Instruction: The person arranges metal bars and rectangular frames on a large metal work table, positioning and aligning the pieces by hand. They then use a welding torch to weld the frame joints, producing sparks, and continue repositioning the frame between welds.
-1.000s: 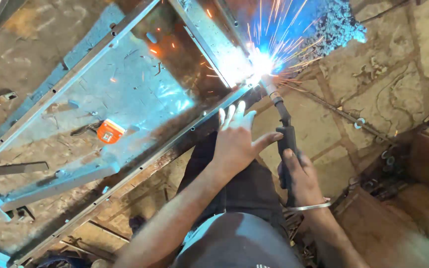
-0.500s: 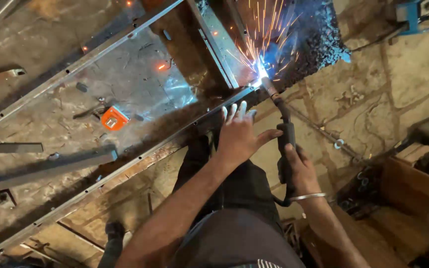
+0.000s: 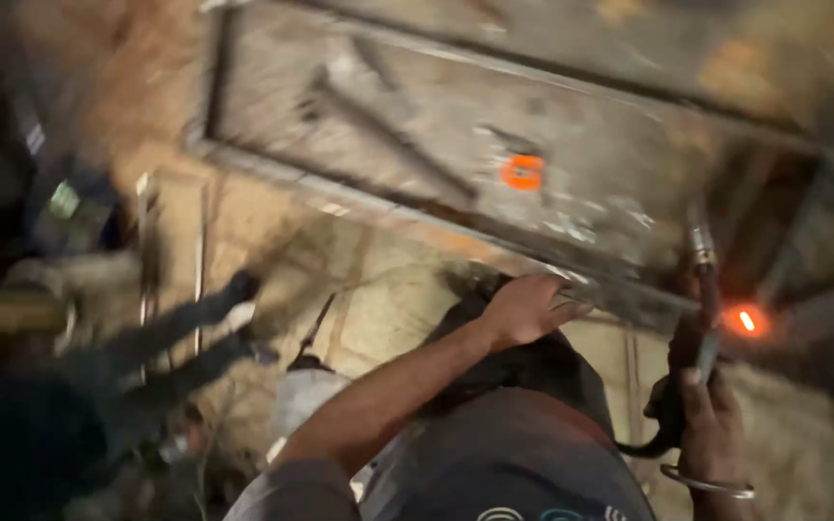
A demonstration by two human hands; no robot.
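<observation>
Now right hand [image 3: 711, 410] grips black electrode holder [image 3: 695, 352]; left hand [image 3: 525, 307] on steel frame [image 3: 494, 236].

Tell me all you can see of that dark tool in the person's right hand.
The welding torch is a slim tool with a dark handle and a paler metal tip. The right hand grips the handle low down, so it stands nearly upright, tip up, near the metal frame. A dark cable curls from its base. Just right of it a small orange spot glows. Blur hides finer detail.

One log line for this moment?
left hand: resting on grey metal frame | right hand: gripping dark welding torch | glowing orange weld spot
</observation>
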